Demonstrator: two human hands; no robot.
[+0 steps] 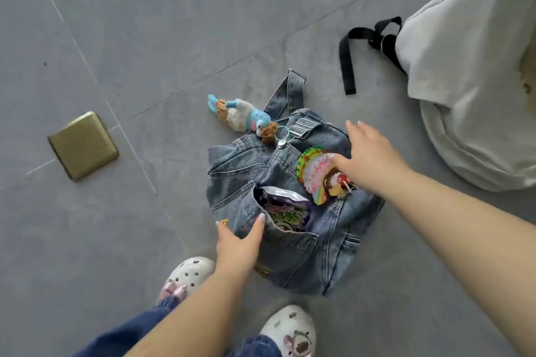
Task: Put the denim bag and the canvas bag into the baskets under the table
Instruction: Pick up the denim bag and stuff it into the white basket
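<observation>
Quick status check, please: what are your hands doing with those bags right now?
Left hand gripping denim bag rim; right hand pinching bead charms on it. Bag on floor, open, snack packet showing. Canvas bag untouched, right. No baskets in view.

The floor (145, 23) is grey tile, matt and smooth, with thin pale joints. Set into it is a square brass-coloured metal plate (83, 146) with a brushed, softly shiny finish. The denim bag (293, 255) is faded blue woven cloth with raised seams and small bright metal buckles. A glossy purple foil packet (285, 211) shows in its opening. A fuzzy plush toy (240, 113) is clipped to it. The canvas bag (470, 81) is matt off-white cloth with black webbing straps (346, 66). The clogs (290, 327) look like smooth white plastic.
</observation>
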